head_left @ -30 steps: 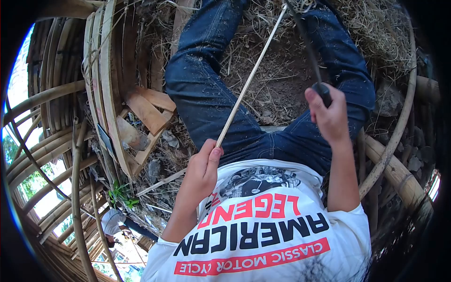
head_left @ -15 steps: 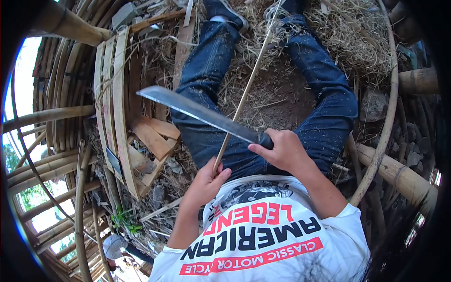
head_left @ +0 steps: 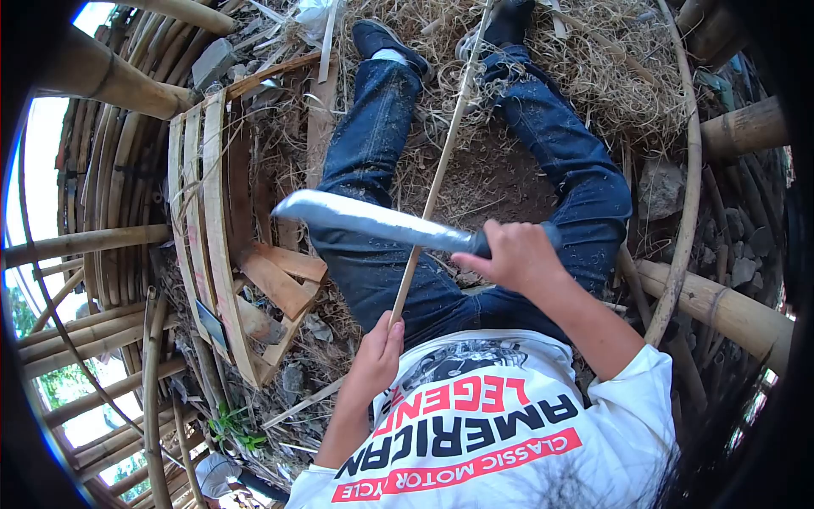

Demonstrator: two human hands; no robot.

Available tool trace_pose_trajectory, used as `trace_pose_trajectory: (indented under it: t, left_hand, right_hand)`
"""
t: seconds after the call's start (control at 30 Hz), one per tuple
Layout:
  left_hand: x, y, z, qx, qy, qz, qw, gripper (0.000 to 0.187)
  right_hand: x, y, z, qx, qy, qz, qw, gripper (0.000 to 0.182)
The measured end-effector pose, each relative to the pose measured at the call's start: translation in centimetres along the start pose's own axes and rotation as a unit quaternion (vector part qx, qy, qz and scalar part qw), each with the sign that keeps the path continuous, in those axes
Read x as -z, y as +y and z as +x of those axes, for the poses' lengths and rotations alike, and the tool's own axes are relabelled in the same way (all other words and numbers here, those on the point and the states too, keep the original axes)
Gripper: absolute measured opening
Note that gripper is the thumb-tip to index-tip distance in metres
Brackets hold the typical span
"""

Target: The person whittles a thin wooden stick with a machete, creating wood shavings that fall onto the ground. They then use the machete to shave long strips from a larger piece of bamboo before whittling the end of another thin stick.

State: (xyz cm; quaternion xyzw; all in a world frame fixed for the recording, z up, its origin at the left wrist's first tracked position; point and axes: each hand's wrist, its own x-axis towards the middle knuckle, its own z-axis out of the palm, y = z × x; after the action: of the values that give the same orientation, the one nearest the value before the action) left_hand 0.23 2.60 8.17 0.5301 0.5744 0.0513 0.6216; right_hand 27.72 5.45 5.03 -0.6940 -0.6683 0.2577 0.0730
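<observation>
My left hand (head_left: 379,349) is closed around the near end of a long, thin bamboo strip (head_left: 442,166). The strip runs away from me between my legs, up toward my shoes. In my right hand (head_left: 519,259) is the dark handle of a machete (head_left: 373,222), gripped with the thumb along its near side. Its broad blade points left and lies across the strip in this view, a little beyond my left hand. Blue jeans (head_left: 377,127) dusted with fine shavings are under the blade.
Left of my leg stands a slatted wooden crate (head_left: 222,246) with a phone (head_left: 212,325) on its slats and wood blocks (head_left: 275,280) beside it. Shavings (head_left: 627,93) pile at the upper right. Bamboo poles (head_left: 721,310) border both sides. Part of another person (head_left: 216,475) shows at lower left.
The machete has shifted right along with my right hand, and its blade has tilted to show more of its flat. My left hand still holds the strip, slightly lower in view.
</observation>
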Motion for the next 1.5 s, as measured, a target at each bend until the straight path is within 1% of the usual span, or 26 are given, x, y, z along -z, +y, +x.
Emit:
trace_pose_trajectory:
  t: [0.03, 0.07, 0.1, 0.13, 0.2, 0.23, 0.33, 0.4, 0.43, 0.5, 0.53, 0.6, 0.63, 0.7, 0.83, 0.97, 1.07, 1.1, 1.17, 1.2, 1.27, 1.3, 1.37, 1.5]
  left_hand:
    - [0.1, 0.0, -0.3, 0.002, 0.002, 0.000, 1.000, 0.020]
    - [0.2, 0.0, -0.7, 0.011, 0.004, -0.001, 1.000, 0.020]
    - [0.2, 0.0, -1.0, 0.020, 0.006, 0.000, 1.000, 0.020]
    - [0.2, -0.1, -1.3, 0.022, 0.008, 0.000, 1.000, 0.020]
    - [0.0, 0.0, -1.6, 0.014, 0.009, 0.028, 0.999, 0.021]
    - [-0.1, 0.1, -1.6, 0.013, 0.009, 0.028, 0.999, 0.021]
    - [-0.1, 1.1, -1.4, -0.012, 0.036, 0.090, 0.995, 0.019]
    - [0.0, 2.1, -1.3, -0.013, 0.041, 0.114, 0.992, 0.018]
    - [0.0, 2.5, -1.1, -0.012, 0.047, 0.141, 0.989, 0.018]
    - [-0.6, 3.5, -0.8, -0.024, 0.053, 0.163, 0.985, 0.016]
    - [-0.8, 3.7, -0.7, -0.038, 0.058, 0.186, 0.980, 0.015]
    - [-0.9, 3.6, -0.6, -0.036, 0.066, 0.205, 0.976, 0.014]
    - [-0.8, 3.4, -0.5, -0.037, 0.077, 0.219, 0.972, 0.013]
    - [-0.6, 3.1, -0.5, -0.051, 0.083, 0.239, 0.966, 0.013]
    - [-0.7, 3.4, -0.6, -0.056, 0.089, 0.243, 0.964, 0.013]
    - [-0.7, 3.2, -0.6, -0.059, 0.087, 0.243, 0.964, 0.013]
    - [-0.4, 3.7, -1.0, -0.039, 0.081, 0.238, 0.967, 0.013]
    - [-0.4, 3.7, -1.0, -0.038, 0.083, 0.239, 0.967, 0.013]
    - [-0.5, 3.6, -0.9, -0.070, 0.083, 0.238, 0.965, 0.013]
    - [-0.5, 3.7, -0.9, -0.072, 0.082, 0.238, 0.965, 0.013]
    - [-0.4, 3.9, -1.0, -0.042, 0.079, 0.236, 0.968, 0.012]
    - [-0.3, 3.9, -1.0, -0.042, 0.080, 0.235, 0.968, 0.012]
    - [-0.2, 4.1, -1.1, -0.043, 0.079, 0.232, 0.968, 0.012]
    - [0.0, 3.9, -1.0, -0.042, 0.074, 0.215, 0.973, 0.012]
  right_hand:
    - [0.2, 0.5, 0.4, -0.017, 0.014, -0.011, 1.000, 0.068]
    - [1.0, 1.1, 1.0, -0.055, 0.012, -0.025, 0.998, 0.067]
    - [0.8, 2.7, 1.8, -0.060, 0.045, -0.018, 0.997, 0.067]
    - [1.3, 4.1, 2.6, -0.081, 0.037, -0.008, 0.996, 0.069]
    - [2.1, 6.4, 3.9, -0.121, 0.053, -0.011, 0.991, 0.069]
    - [2.5, 7.3, 4.3, -0.121, 0.078, -0.030, 0.989, 0.069]
    - [3.7, 7.4, 4.3, -0.117, 0.085, -0.017, 0.989, 0.069]
    - [4.3, 5.4, 3.1, -0.105, 0.032, 0.095, 0.989, 0.066]
    - [4.0, 4.5, 2.6, -0.088, 0.018, 0.114, 0.989, 0.061]
    - [2.6, 2.6, 1.9, -0.051, 0.002, 0.081, 0.995, 0.047]
    - [1.7, 1.9, 2.1, -0.053, 0.001, 0.086, 0.995, 0.047]
    - [0.3, 1.0, 2.4, -0.018, 0.013, 0.037, 0.999, 0.032]
    - [0.2, 0.8, 2.5, -0.022, 0.013, 0.041, 0.999, 0.032]
    - [0.4, 0.9, 3.2, -0.021, -0.011, 0.034, 0.999, 0.022]
    - [1.2, 1.4, 3.7, -0.027, -0.017, 0.001, 0.999, 0.023]
    - [1.0, 2.1, 4.2, -0.035, -0.036, 0.006, 0.999, 0.025]
    - [1.1, 2.8, 4.8, -0.067, 0.019, -0.012, 0.998, 0.027]
    - [1.1, 3.1, 5.0, -0.065, 0.019, -0.011, 0.998, 0.027]
    - [1.1, 3.6, 5.2, -0.060, 0.018, -0.014, 0.998, 0.027]
    - [1.1, 3.6, 5.2, -0.061, 0.019, -0.015, 0.998, 0.027]
    - [0.9, 3.6, 5.3, -0.049, 0.043, -0.030, 0.997, 0.026]
    - [0.6, 3.6, 5.3, -0.048, 0.042, -0.031, 0.997, 0.026]
    - [0.1, 3.7, 5.5, -0.039, 0.088, -0.044, 0.994, 0.018]
    - [-0.1, 3.7, 5.7, -0.039, 0.090, -0.043, 0.994, 0.019]
